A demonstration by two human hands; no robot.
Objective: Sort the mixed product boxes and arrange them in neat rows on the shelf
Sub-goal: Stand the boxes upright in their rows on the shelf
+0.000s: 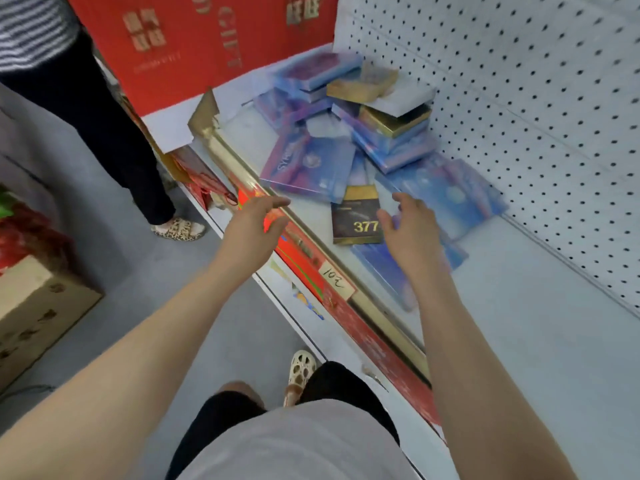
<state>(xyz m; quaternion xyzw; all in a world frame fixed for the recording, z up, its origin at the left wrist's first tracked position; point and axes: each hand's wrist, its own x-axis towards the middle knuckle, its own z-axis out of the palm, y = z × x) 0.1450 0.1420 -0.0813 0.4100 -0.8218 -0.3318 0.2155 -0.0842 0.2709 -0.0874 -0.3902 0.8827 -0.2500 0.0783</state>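
Reaching in, we have left hand and right hand empty, fingers apart. Boxes heaped at shelf back edge; light, stiff, slick—grab by side edges.

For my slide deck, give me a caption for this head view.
Both open hands, left and right, reach toward jumbled blue boxes and a black "377" box.
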